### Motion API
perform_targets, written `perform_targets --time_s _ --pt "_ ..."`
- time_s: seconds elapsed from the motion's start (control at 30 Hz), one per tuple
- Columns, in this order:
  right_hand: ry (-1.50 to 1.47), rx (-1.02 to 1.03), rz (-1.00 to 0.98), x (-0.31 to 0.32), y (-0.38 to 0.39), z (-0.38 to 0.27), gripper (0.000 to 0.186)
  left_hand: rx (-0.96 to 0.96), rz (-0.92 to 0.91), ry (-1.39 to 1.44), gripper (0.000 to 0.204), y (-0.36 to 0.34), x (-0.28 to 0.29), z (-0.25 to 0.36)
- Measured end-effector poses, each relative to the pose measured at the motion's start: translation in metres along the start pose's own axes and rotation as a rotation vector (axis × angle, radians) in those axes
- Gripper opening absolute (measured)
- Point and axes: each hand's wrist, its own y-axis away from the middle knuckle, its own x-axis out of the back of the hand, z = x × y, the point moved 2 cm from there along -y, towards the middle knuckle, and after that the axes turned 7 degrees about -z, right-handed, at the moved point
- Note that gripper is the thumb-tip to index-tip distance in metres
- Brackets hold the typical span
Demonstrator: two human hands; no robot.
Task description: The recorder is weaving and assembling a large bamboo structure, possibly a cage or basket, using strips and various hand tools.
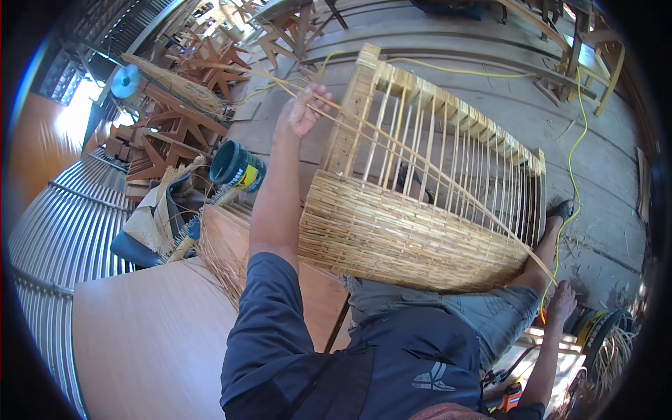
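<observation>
A part-woven rattan panel (pixel 406 227) on a wooden frame lies across my lap, its near side closely woven and its far side bare upright rods (pixel 413 133). Long, thin rattan strips (pixel 490 215) run diagonally over the rods. At the frame's far left corner, my left hand (pixel 308 112) is raised with its fingers curled round the strips, whose loose ends trail beyond it. My right hand (pixel 562 302) is low on the right, past my knee, with its fingers closed at the other end of the strips; the exact grip is small and partly hidden.
A dark green bucket (pixel 238 166) stands left of the frame beside stacked brown wooden pieces (pixel 178 133). A light board (pixel 140 336) lies at lower left. A yellow cord (pixel 575 150) crosses the plank floor (pixel 609 168). Coiled strands (pixel 612 357) sit at lower right.
</observation>
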Motion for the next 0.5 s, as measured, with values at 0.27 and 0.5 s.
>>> perform_targets --time_s 0.27,0.5 --pt "-0.024 0.08 -0.002 -0.003 -0.009 -0.011 0.012 0.031 -0.156 0.094 0.02 -0.021 0.055 0.002" --pt "-0.959 0.244 0.125 0.018 -0.036 -0.078 0.021 -0.553 0.292 -0.19 0.013 -0.015 0.019 0.182"
